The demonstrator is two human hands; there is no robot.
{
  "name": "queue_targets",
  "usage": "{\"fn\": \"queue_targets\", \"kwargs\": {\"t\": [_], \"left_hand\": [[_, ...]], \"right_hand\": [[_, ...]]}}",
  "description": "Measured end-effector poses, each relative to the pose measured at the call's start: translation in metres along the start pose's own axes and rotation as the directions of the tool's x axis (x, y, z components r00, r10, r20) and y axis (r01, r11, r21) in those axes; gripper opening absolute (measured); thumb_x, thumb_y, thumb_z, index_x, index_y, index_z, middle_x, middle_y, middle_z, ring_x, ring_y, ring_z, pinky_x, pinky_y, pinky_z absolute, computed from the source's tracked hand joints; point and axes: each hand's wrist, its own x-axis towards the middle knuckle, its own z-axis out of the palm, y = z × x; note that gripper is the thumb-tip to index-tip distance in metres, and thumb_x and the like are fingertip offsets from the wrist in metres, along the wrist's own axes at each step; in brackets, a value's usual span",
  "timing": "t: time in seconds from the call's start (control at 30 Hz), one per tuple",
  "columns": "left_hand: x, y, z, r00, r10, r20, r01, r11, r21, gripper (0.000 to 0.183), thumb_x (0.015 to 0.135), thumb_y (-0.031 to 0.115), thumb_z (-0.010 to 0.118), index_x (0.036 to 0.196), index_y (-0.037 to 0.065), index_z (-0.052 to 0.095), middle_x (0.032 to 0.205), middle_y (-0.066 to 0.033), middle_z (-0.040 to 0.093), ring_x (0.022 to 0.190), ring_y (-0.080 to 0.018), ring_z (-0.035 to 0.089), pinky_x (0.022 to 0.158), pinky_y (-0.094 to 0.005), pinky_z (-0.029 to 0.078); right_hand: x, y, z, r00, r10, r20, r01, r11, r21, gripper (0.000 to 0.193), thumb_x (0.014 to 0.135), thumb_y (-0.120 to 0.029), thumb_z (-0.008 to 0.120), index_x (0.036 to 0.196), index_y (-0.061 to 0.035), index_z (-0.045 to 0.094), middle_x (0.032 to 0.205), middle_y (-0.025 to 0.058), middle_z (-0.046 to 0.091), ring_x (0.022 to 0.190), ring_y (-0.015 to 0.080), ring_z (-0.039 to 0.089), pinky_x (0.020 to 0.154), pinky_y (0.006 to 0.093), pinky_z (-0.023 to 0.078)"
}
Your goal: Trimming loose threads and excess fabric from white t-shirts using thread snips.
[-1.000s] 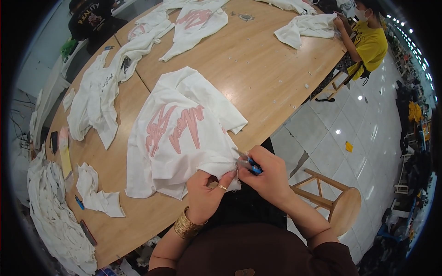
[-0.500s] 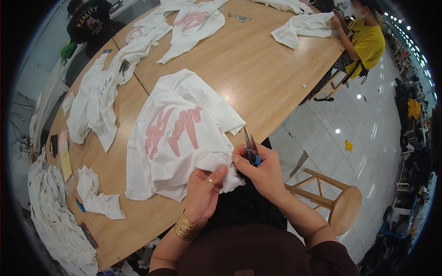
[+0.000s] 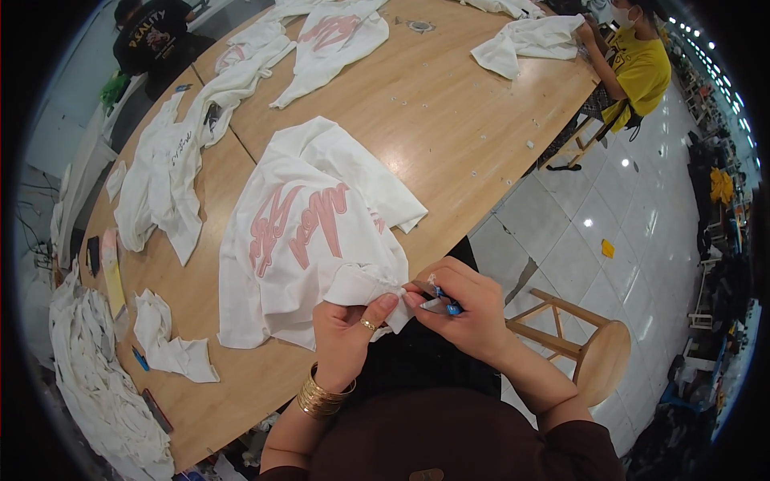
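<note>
A white garment with pink lettering (image 3: 321,152) lies on the table's near edge, its gathered end lifted toward me. My left hand (image 3: 351,325) pinches that folded end between thumb and fingers. In my right hand (image 3: 465,309) are small blue-handled thread snips (image 3: 449,302), their blades pointing left toward the cloth. The right thumb and fingertips meet at the fabric's edge, close to the left thumb. Whether the blades touch the cloth is hard to make out.
More white garments (image 3: 164,168) lie across the wooden table (image 3: 377,104). A heap of white cloth (image 3: 100,385) and a second blue tool (image 3: 140,358) are at left. A wooden stool (image 3: 601,361) stands right. A person in yellow (image 3: 642,72) handles white cloth; another in black stands far left.
The snips have tipped from pointing up to pointing left at the cloth. My left hand has shifted slightly, and the garment's gathered end has been turned and smoothed.
</note>
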Motion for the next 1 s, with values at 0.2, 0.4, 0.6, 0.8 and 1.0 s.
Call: {"fn": "queue_targets", "kwargs": {"t": [0.2, 0.4, 0.6, 0.8, 1.0], "left_hand": [[0.0, 0.001, 0.001, 1.0, 0.015, -0.027, -0.015, 1.0, 0.014, 0.017, 0.079, 0.002, 0.064, 0.096, -0.002, 0.061, 0.084, -0.0034, 0.062, 0.071, -0.0069, 0.054, 0.06, -0.0207, 0.043], [-0.001, -0.001, -0.001, 0.997, 0.067, -0.039, -0.067, 0.998, -0.004, 0.017, 0.078, -0.001, 0.064, 0.095, -0.003, 0.061, 0.085, -0.004, 0.062, 0.075, -0.0081, 0.055, 0.065, -0.0215, 0.044], [-0.002, -0.005, -0.004, 0.998, 0.068, -0.014, -0.068, 0.998, 0.008, 0.019, 0.078, -0.002, 0.064, 0.097, -0.004, 0.06, 0.089, -0.005, 0.062, 0.079, -0.0093, 0.056, 0.07, -0.0231, 0.044], [-0.002, -0.007, -0.003, 0.993, 0.111, -0.027, -0.11, 0.993, 0.035, 0.021, 0.077, -0.004, 0.064, 0.098, -0.005, 0.06, 0.091, -0.0058, 0.063, 0.084, -0.0102, 0.057, 0.075, -0.0239, 0.044], [-0.002, -0.009, -0.003, 0.987, 0.162, -0.024, -0.157, 0.977, 0.143, 0.02, 0.076, -0.004, 0.065, 0.095, -0.004, 0.061, 0.091, -0.0057, 0.063, 0.084, -0.0109, 0.056, 0.076, -0.0248, 0.044]], "right_hand": [[0.005, -0.029, -0.019, 0.897, 0.392, 0.206, -0.423, 0.896, 0.138, 0.011, 0.084, -0.01, 0.056, 0.091, -0.0021, 0.054, 0.069, 0.0035, 0.058, 0.056, 0.0082, 0.053, 0.049, 0.0205, 0.041], [-0.007, -0.035, -0.025, 0.7, 0.472, 0.536, -0.602, 0.794, 0.086, 0.018, 0.093, -0.019, 0.042, 0.094, -0.0024, 0.049, 0.059, 0.0059, 0.056, 0.051, 0.0153, 0.058, 0.049, 0.0258, 0.045], [-0.009, -0.029, -0.024, 0.752, 0.43, 0.5, -0.488, 0.873, -0.018, 0.02, 0.092, -0.023, 0.044, 0.091, -0.004, 0.048, 0.052, 0.0089, 0.053, 0.049, 0.0254, 0.057, 0.046, 0.0349, 0.043], [-0.009, -0.03, -0.025, 0.775, 0.407, 0.484, -0.403, 0.907, -0.118, 0.02, 0.091, -0.024, 0.045, 0.094, -0.0042, 0.049, 0.052, 0.0152, 0.05, 0.05, 0.0342, 0.053, 0.046, 0.0413, 0.04], [0.0, -0.038, -0.031, 0.687, 0.491, 0.536, -0.547, 0.835, -0.062, 0.023, 0.091, -0.025, 0.045, 0.095, -0.0035, 0.048, 0.051, 0.0125, 0.05, 0.049, 0.0313, 0.054, 0.047, 0.0393, 0.04]]}}
